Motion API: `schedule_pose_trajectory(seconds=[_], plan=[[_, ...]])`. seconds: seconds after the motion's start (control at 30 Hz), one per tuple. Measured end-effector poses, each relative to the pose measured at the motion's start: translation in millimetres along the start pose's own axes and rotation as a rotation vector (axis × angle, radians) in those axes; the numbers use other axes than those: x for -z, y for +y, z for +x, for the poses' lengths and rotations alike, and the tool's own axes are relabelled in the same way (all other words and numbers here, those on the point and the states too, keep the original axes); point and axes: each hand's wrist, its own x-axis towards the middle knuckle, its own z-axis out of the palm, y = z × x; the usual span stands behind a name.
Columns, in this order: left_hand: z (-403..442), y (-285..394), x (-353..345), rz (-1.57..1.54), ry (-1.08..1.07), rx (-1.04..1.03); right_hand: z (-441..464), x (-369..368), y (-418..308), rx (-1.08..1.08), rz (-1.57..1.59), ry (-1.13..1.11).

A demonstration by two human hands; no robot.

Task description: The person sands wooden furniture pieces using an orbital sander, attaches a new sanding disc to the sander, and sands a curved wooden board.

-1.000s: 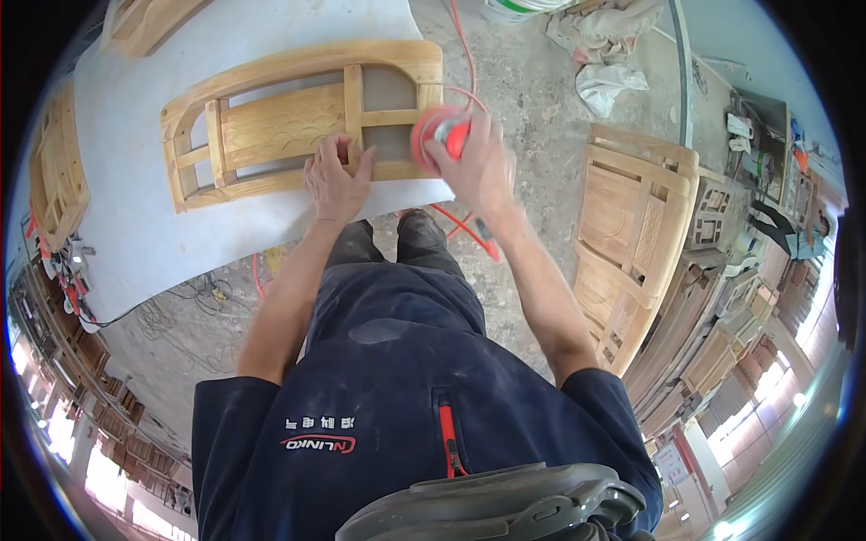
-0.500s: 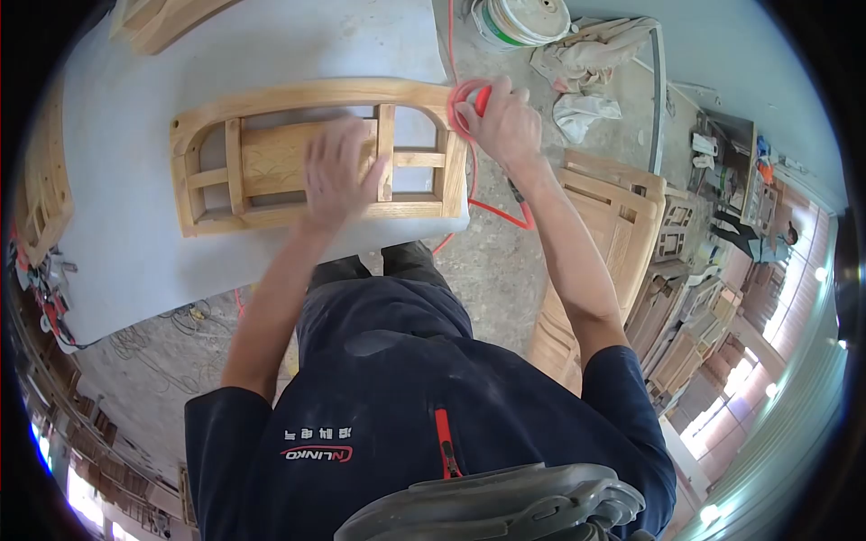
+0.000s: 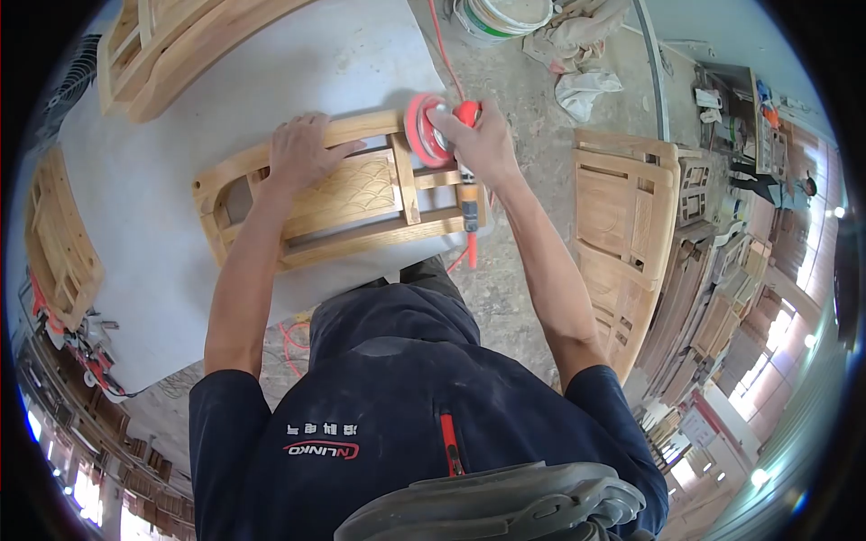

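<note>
A carved wooden panel frame point(image 3: 352, 191) lies tilted on the pale worktable. My left hand point(image 3: 302, 155) grips its far rail, fingers over the top edge and thumb stretched along the inner side. In my right hand point(image 3: 484, 149) is an air sander point(image 3: 467, 114) with a red round pad point(image 3: 420, 131). The pad stands on edge at the far right corner of the frame. Whether it touches the wood, I cannot tell. A red hose hangs from the sander's grip toward me.
More wooden frames lie on the worktable point(image 3: 135, 243) at the far left point(image 3: 171, 63) and left edge point(image 3: 63, 239). A large wooden panel point(image 3: 622, 230) stands to the right. A white bucket point(image 3: 505, 16) and cloths point(image 3: 586, 93) are on the floor. Another person point(image 3: 780, 189) is far right.
The frame has turned and shifted slightly right. My left hand has moved left and taken hold of the far rail. The sander has tipped up, its pad coming over the frame's right corner.
</note>
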Motion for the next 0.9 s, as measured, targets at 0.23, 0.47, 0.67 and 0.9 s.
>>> schedule_pose_trajectory(seconds=[0.23, 0.47, 0.67, 0.9], plan=[[-2.0, -24.7, 5.7, -0.386, -0.003, -0.066, -2.4, -23.4, -40.9, 0.116, -0.308, 0.052], [-45.4, -128.1, 15.5, -0.293, 0.02, 0.072, -33.3, -66.1, -84.5, 0.13, -0.726, 0.04], [-70.8, -159.4, 7.3, -0.35, 0.112, 0.34, -62.4, -155.8, -127.5, 0.466, -0.841, -0.148], [-108.3, -134.1, -10.8, 0.27, 0.236, 0.128, -32.2, -97.0, -121.4, 0.187, -0.637, -0.128]])
